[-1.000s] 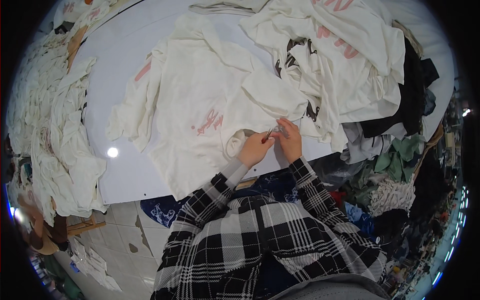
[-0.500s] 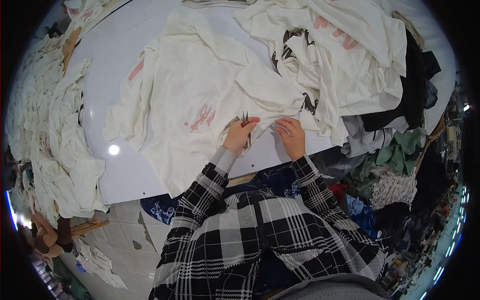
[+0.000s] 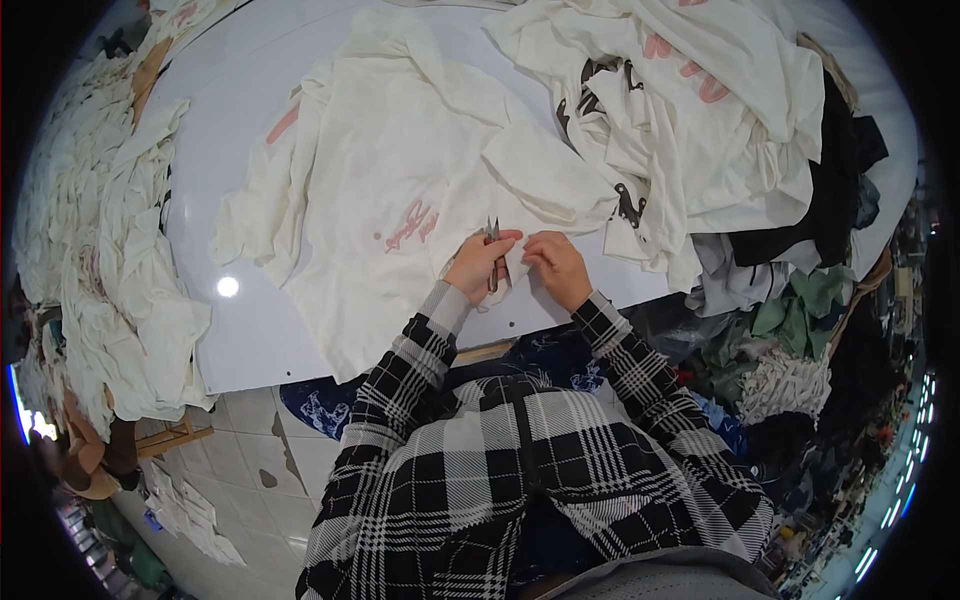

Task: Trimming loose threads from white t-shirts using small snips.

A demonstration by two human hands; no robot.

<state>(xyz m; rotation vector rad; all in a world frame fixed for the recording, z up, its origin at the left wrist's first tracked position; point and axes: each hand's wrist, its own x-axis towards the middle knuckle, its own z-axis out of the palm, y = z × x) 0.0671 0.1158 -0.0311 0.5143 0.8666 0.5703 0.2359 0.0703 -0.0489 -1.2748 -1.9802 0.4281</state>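
Note:
A white long-sleeved garment [image 3: 370,190] with pink lettering lies spread on the table in front of me. My left hand [image 3: 474,268] is closed around small thread snips [image 3: 493,229], their blades pointing away from me, at the garment's near edge. Close beside it, my right hand [image 3: 560,270] has its fingertips drawn together at the same edge of cloth. A bit of white fabric hangs between the two hands; exactly how the right fingers grip it is partly hidden.
More white garments [image 3: 740,150] with pink and dark prints are heaped on the table's right, above black and grey cloth. A long pile of white clothes [image 3: 90,240] lines the left. Green fabric [image 3: 800,305] and other scraps lie at lower right, below the white tabletop [image 3: 250,345].
My right hand has moved left along the garment's edge, closer to my left hand, and its fingers have curled in. The snips stay in my left hand. The view has shifted slightly.

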